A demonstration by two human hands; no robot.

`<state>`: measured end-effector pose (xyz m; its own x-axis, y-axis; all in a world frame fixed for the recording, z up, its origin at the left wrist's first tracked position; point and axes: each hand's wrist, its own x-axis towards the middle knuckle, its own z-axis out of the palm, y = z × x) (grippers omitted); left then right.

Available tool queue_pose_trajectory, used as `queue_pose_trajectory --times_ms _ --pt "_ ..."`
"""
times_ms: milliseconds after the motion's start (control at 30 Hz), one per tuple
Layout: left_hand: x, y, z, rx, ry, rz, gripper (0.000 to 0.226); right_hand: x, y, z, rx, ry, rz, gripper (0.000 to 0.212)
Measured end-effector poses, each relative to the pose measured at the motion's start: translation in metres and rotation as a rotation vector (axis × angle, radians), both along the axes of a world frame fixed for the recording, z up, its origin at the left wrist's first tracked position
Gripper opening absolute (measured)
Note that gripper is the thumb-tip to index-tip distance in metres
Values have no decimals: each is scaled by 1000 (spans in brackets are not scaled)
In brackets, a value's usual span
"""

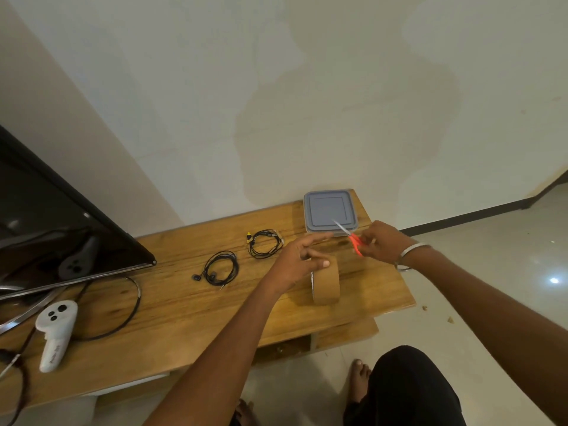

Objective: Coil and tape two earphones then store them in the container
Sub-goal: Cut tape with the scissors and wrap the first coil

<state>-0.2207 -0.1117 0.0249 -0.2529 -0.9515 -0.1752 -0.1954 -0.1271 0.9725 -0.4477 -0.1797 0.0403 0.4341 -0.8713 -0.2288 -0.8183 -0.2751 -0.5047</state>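
Both earphones (242,255) are coiled, scissors (350,236) are gripped by right hand (382,242), left hand (302,259) fingers spread over tape roll (326,285), container (330,214) still lidded.

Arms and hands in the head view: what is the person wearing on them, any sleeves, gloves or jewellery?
Both forearms are bare with no sleeves in view, and neither the left hand nor the right hand wears a glove. The right wrist carries a thin silver metal bangle. The left wrist shows no band or watch. No rings can be made out on either hand.
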Motion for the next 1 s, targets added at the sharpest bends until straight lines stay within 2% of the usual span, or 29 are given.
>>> queue_pose_trajectory --times_ms 133,267,367,500,600,667,733,800,1000 --pt "0 0 -3 33 28 6 80 10 1 -28 101 376 -143 41" --pt "0 -3 -7 48 56 7 99 26 -6 -51 201 480 -215 40" --pt "1 -4 -11 16 56 14 103 31 -1 -66 120 506 -235 34" --pt "2 -3 -12 -5 75 10 105 34 2 -74 117 483 -275 32" --pt "2 -2 -13 6 77 21 107 36 5 -66 23 417 -200 19" --pt "2 0 -11 16 85 55 108 38 10 -59 36 207 -110 27" --pt "2 2 -10 13 81 76 108 40 19 -50 167 15 34 41" --pt "4 4 -10 4 93 77 108 43 26 -45 221 -43 91 50" --pt "11 6 -6 16 187 121 107 57 37 -44 62 -102 7 25"
